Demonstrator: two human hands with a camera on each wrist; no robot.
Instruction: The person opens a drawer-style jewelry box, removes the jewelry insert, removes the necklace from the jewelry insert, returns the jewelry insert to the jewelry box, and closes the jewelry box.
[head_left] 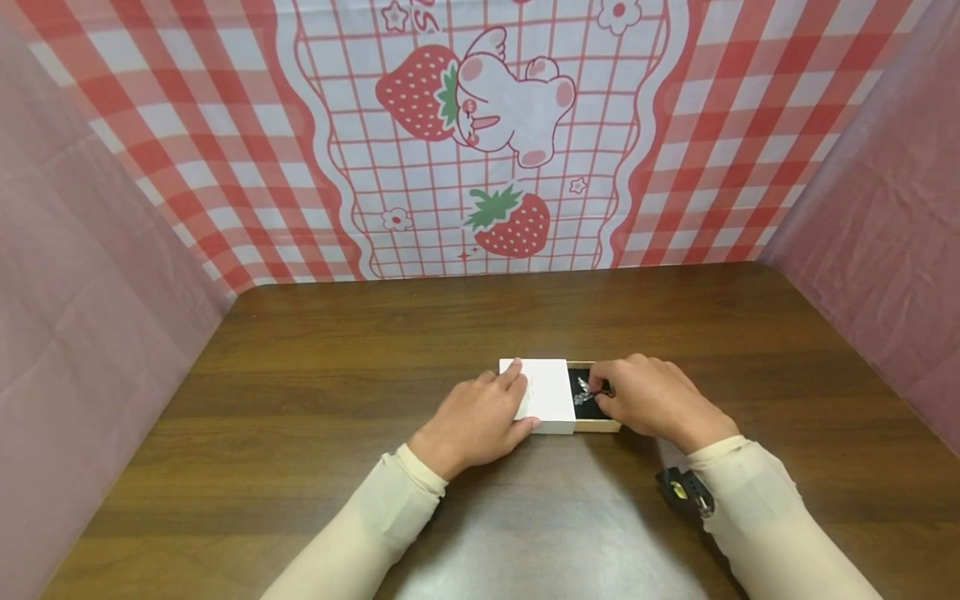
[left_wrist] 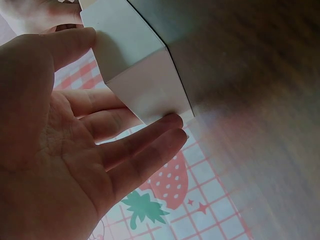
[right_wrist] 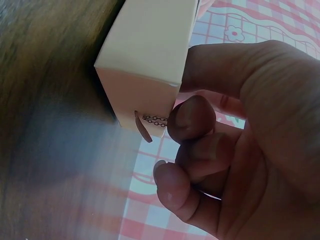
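A white slide-out box (head_left: 551, 392) lies on the wooden table, its drawer (head_left: 596, 426) pulled partway out to the right. Inside the drawer, a silver necklace pendant (head_left: 582, 392) rests on black lining. My left hand (head_left: 474, 417) grips the white sleeve across its width, the thumb on the near side (left_wrist: 120, 45) and other fingertips at its left end. My right hand (head_left: 660, 398) reaches over the drawer and pinches at the necklace with thumb and index finger. In the right wrist view, the necklace chain (right_wrist: 156, 121) shows at the drawer's end beside a ribbon tab (right_wrist: 142, 127).
The brown wooden table (head_left: 360, 333) extends around the box. A red and white checked cloth (head_left: 480, 208) with strawberries hangs at the back, and pink curtains (head_left: 877, 208) stand at both sides. A black strap (head_left: 684, 490) sits at the right wrist.
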